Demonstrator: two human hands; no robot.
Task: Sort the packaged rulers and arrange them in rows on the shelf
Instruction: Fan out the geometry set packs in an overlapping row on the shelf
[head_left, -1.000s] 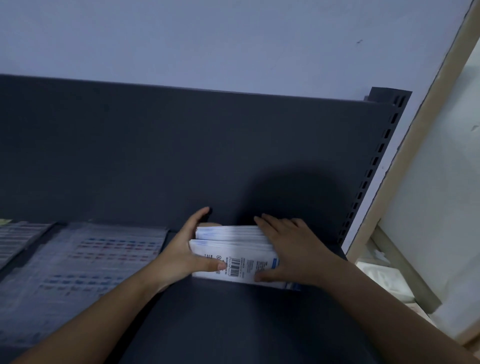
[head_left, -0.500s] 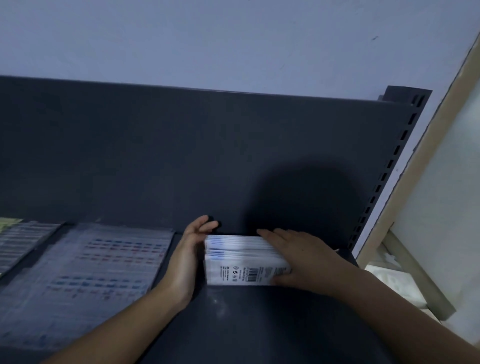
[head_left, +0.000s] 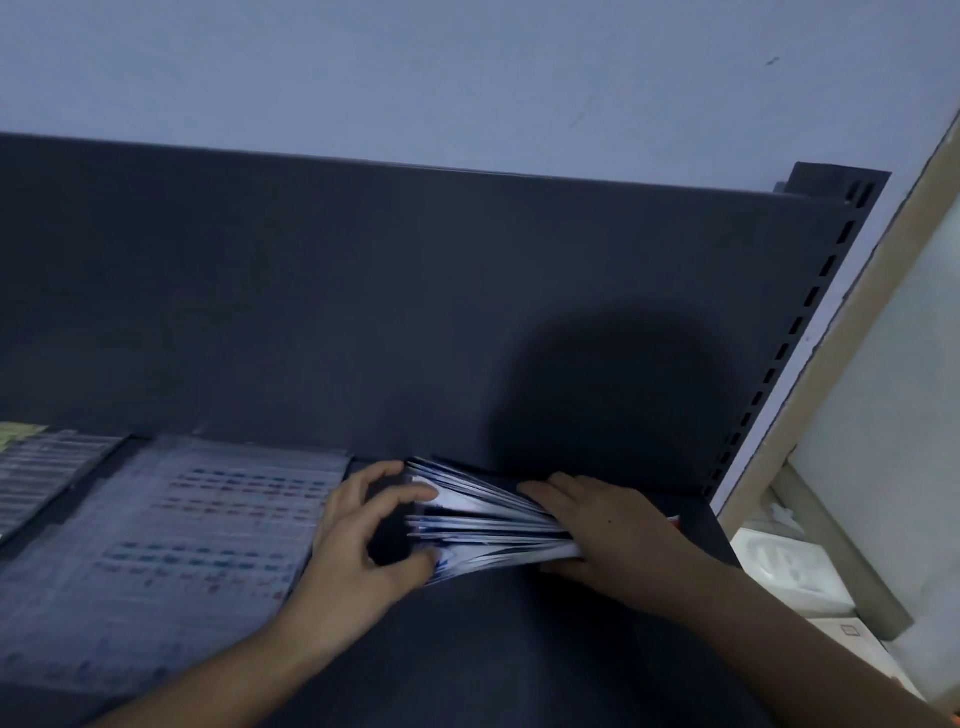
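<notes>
left hand (head_left: 363, 540) fingers curled, thumb and forefinger spanning fanned ends | right hand (head_left: 608, 540) fingers clamp other end | packs (head_left: 483, 525) thin, glossy, white-blue, splayed on matte dark shelf (head_left: 519, 649) by back panel | clear printed sheets (head_left: 182, 545) flat, left

Dim, bluish light. Broad soft shadow (head_left: 597, 395) on dark back panel (head_left: 311, 291), right of centre. Slight motion blur on packets (head_left: 171, 545) at left. Straight edges bow from wide-angle distortion.
</notes>
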